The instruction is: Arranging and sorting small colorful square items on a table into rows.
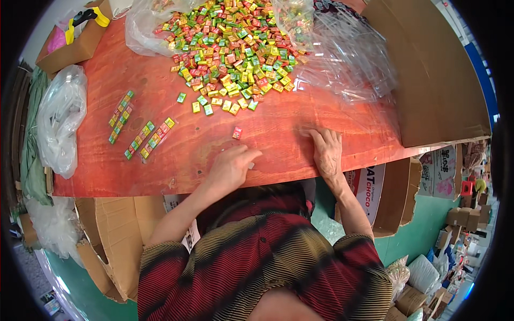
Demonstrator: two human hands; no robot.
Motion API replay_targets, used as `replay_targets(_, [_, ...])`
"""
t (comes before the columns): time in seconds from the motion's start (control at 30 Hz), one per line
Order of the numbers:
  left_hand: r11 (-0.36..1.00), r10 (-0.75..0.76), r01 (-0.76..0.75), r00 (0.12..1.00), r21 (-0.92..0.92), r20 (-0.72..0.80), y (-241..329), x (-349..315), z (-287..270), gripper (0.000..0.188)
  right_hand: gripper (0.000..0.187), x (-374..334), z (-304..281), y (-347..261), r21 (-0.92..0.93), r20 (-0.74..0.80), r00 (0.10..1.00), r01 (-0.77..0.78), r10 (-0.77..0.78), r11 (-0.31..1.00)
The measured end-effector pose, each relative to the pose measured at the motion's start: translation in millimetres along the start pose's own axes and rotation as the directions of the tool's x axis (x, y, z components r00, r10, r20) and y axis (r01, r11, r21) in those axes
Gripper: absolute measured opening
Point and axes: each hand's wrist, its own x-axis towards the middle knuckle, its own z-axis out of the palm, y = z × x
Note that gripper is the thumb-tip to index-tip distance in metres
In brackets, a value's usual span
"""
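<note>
On the red wooden table, my left hand [229, 168] is closed near the front edge, fingers drawn together and pointing right. A small pale bit shows under its fingertips, too little to name. One small red box [237, 132] lies just beyond that hand. My right hand [327, 151] rests farther right with bent fingers. Something faint and see-through seems to be at its fingertips, but I cannot make it out. Past both hands spreads a big heap of small red, green and yellow boxes [235, 53]. Several rows of such boxes [155, 138] lie to the left.
Clear plastic sleeves [348, 59] pile up at the far right beside a tall cardboard box [428, 69]. A clear plastic bag [61, 120] lies at the left edge. Behind it stands a small carton [69, 56] with a yellow-and-black tool. Open cartons [123, 235] stand below the table.
</note>
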Motion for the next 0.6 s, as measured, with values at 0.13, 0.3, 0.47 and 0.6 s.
replay_targets(0.13, [0.999,-0.036,0.039,0.988,-0.018,0.152,-15.4,13.7,-19.0,0.022,0.028,-1.9,2.9,-1.1,-0.088,-0.026,0.999,-0.025,0.023,0.996])
replay_targets(0.3, [0.997,-0.013,0.005,0.996,0.083,0.089,1.6,16.3,-32.0,0.016,0.021,-1.6,-2.0,0.7,-0.017,0.03,0.999,-0.04,0.04,0.999])
replay_targets(0.47, [0.883,0.236,-0.233,0.971,0.408,0.042,6.5,-23.2,-11.4,0.018,0.016,-6.2,6.8,1.8,0.071,-0.035,0.996,-0.074,0.077,0.995])
replay_targets(0.6, [0.849,0.294,-0.266,0.956,0.456,0.01,-0.7,-46.3,9.2,0.022,0.015,-2.6,2.1,6.7,0.061,-0.044,0.997,-0.064,0.067,0.996])
